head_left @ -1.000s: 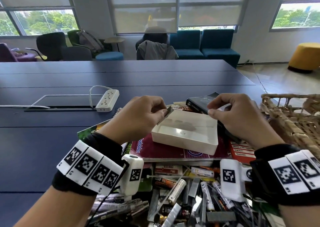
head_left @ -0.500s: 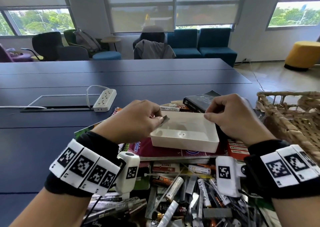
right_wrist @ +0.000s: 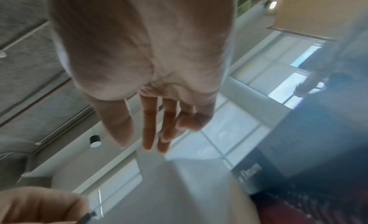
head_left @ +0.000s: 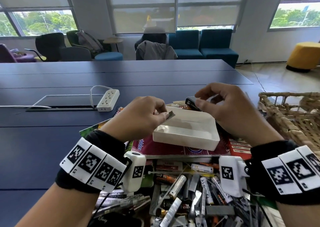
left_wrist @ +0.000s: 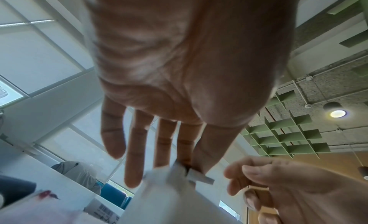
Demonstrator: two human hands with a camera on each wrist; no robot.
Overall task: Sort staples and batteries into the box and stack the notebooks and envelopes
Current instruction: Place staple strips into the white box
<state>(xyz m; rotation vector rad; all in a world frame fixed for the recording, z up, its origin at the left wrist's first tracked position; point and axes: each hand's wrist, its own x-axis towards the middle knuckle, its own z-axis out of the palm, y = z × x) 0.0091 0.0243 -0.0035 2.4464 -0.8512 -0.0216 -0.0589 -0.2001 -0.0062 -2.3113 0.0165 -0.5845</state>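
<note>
My left hand (head_left: 164, 116) pinches a short grey staple strip (head_left: 171, 114) between thumb and forefinger, just above the left rim of the white box (head_left: 187, 138). In the left wrist view the staple strip (left_wrist: 199, 177) sticks out from that pinch. The right hand (head_left: 197, 99) hovers over the box's far right corner, fingers loosely bent and holding nothing. In the right wrist view that hand (right_wrist: 143, 142) hangs relaxed above the box. The box looks empty and sits on a pink notebook (head_left: 155, 146). Loose batteries and staple strips (head_left: 190, 192) lie heaped near me.
A wicker basket (head_left: 294, 116) stands at the right. A black booklet (head_left: 190, 103) lies behind the box, and a red-labelled notebook (head_left: 240, 145) beside it. A white power strip (head_left: 108, 100) sits to the left on the blue table (head_left: 52, 140). Pens (head_left: 121, 202) lie at the lower left.
My right hand has lifted off the box's far rim and its fingers have loosened. The left hand keeps pinching the staple strip at the box's left rim.
</note>
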